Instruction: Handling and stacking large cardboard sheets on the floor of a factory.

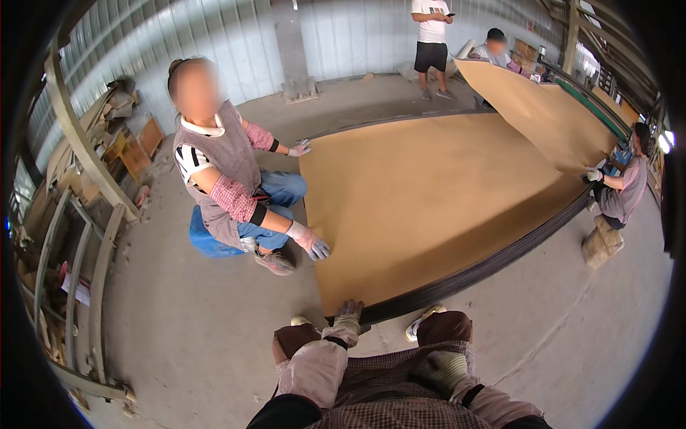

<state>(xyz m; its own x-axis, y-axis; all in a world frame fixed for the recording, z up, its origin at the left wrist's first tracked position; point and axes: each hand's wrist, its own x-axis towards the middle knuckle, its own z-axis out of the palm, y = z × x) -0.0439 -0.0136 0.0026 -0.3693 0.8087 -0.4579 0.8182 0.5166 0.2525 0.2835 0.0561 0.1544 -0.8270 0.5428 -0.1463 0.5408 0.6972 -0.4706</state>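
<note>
A wide stack of brown sheets [414, 193] with dark edges lies low in front of me. My left hand [347, 320], in a grey-and-white work glove, rests on its near left corner with the fingers stretched over the top edge. My right hand [441, 370], in a striped knit glove, is at my right thigh, away from the sheets. Its fingers are hard to make out. At the far right, one large brown sheet [536, 111] is lifted and curled above the stack.
A seated co-worker [221, 171] on the left has gloved hands at the stack's left edge. Another co-worker [629, 179] sits at the right, holding the lifted sheet's near corner; a third person [493, 50] is behind it. Someone [431, 36] stands at the back. Metal frames [71, 264] stand left.
</note>
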